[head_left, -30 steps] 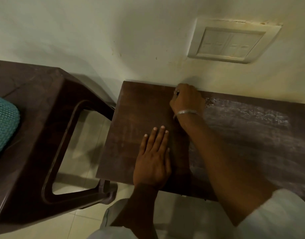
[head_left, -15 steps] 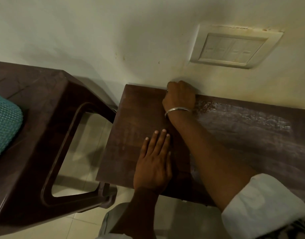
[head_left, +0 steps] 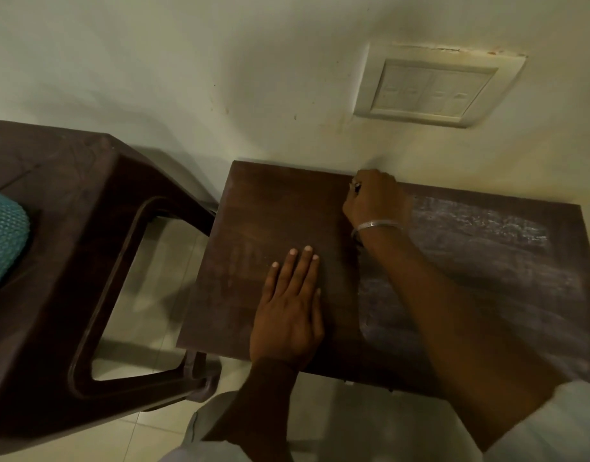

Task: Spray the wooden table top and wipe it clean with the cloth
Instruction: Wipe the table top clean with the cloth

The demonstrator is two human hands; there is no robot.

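Wall-side table top (head_left: 287, 211), long axis left-right

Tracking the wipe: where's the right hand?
Head view: right hand at the far edge of the wooden table top, by the wall, beyond the left hand.

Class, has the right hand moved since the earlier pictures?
Yes: the right hand slid right along the far edge of the table top, away from its far left corner.

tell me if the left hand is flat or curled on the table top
Flat: the left hand lies palm down on the wooden table top, fingers straight.
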